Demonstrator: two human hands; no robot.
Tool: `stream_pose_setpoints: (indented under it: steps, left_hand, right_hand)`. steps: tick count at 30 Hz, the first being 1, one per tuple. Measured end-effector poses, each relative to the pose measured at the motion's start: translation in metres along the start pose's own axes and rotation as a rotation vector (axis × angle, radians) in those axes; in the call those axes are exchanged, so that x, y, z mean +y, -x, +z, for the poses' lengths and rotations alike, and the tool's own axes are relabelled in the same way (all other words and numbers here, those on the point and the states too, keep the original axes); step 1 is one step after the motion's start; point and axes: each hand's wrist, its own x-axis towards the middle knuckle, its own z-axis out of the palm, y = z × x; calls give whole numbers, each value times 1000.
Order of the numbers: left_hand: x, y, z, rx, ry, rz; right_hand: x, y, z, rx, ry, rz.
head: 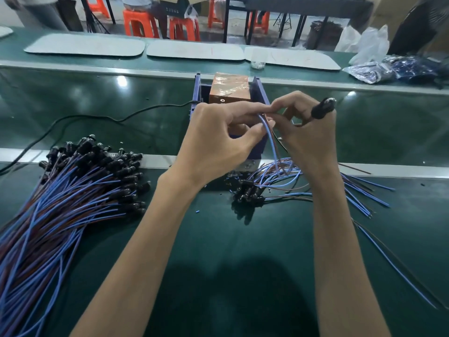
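Observation:
My left hand (218, 139) and my right hand (308, 135) meet above the green bench in front of a small blue machine (198, 93) with a tape-wrapped brown box (229, 90) in it. Both hands pinch the blue and brown wires (269, 132) of one lead between thumb and fingers. That lead's black lamp holder (323, 108) sticks up beside my right hand. A small heap of the same leads (252, 193) lies just below my hands. A large pile of leads (73, 186) covers the bench at the left.
A black cable (97, 115) runs from the machine across the conveyor belt to the left. White mats (85, 47) lie on the far bench, with plastic bags (379, 69) at the right. Orange stools (138, 23) stand behind. Loose wire ends (364, 195) fan out at right.

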Motion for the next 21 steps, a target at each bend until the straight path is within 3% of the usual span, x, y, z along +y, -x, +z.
stream_pose_setpoints:
  steps: [9, 15, 21]
  left_hand:
    - [-23, -6, -15, 382, -371, -28]
    - [-38, -7, -23, 384, -338, -35]
    - [-47, -9, -23, 506, -343, -43]
  right_hand:
    - [0, 0, -12, 174, -216, 6]
    - [-2, -1, -8, 283, -368, 62]
    - [2, -2, -6, 337, -333, 91]
